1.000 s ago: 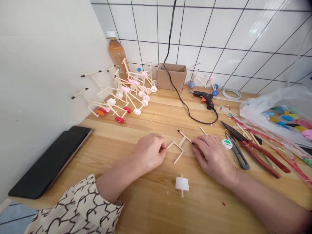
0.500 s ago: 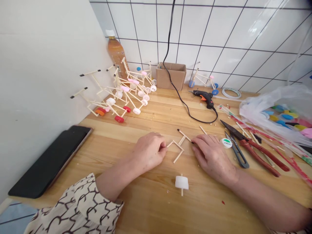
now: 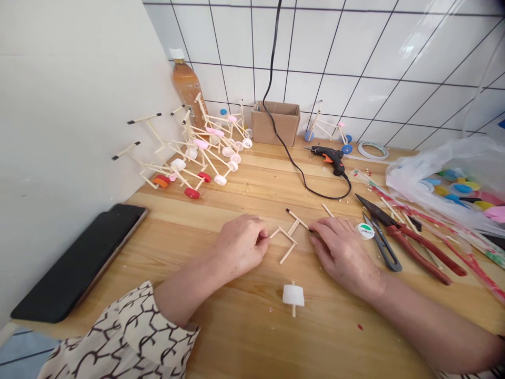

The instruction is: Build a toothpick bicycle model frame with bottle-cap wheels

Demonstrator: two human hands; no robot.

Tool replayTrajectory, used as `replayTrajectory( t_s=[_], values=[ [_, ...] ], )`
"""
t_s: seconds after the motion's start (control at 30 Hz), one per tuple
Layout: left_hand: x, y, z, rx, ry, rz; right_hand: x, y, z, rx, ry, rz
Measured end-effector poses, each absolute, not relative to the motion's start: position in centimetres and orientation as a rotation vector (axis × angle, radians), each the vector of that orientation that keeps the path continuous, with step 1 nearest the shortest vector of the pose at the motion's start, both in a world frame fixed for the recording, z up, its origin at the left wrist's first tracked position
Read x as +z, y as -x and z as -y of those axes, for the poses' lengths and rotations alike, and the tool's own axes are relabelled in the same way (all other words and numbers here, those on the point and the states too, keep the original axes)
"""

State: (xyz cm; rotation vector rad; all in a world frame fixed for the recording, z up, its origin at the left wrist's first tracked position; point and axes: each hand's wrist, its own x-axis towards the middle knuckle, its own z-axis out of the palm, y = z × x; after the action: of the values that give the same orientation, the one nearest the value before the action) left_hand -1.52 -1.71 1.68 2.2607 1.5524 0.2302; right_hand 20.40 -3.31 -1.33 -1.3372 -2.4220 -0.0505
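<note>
A small frame of glued wooden sticks (image 3: 287, 235) lies on the table between my hands, its crossbar tipped black at the ends. My left hand (image 3: 245, 241) pinches the end of one of its side sticks. With bent fingers, my right hand (image 3: 342, 252) holds the black tip at the crossbar's right end; its fingertips partly hide that tip. Closer to me lies a white bottle cap (image 3: 293, 296) with a short stick through it. Beside my right hand rest a white cap with a green mark (image 3: 366, 231) and a loose stick (image 3: 327, 210).
Finished stick models with cap wheels (image 3: 205, 145) crowd the back left by a bottle (image 3: 187, 84). A glue gun (image 3: 329, 157), cardboard box (image 3: 276, 125) and tape roll (image 3: 373, 150) stand behind. Red-handled pliers (image 3: 414, 242), snips (image 3: 383, 245) and a bag of caps (image 3: 457, 179) lie right; a phone (image 3: 79, 260) left.
Both hands and the stick frame stay in place. The whole view has shifted very slightly.
</note>
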Motion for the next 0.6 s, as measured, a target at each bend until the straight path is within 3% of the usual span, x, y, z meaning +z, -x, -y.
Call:
replayTrajectory(
  t_s=[0.6],
  values=[
    [1.53, 1.45, 1.7, 0.248, -2.271, -1.546, -1.28, -20.3, 3.33, -0.037, 1.313, 2.428]
  ],
)
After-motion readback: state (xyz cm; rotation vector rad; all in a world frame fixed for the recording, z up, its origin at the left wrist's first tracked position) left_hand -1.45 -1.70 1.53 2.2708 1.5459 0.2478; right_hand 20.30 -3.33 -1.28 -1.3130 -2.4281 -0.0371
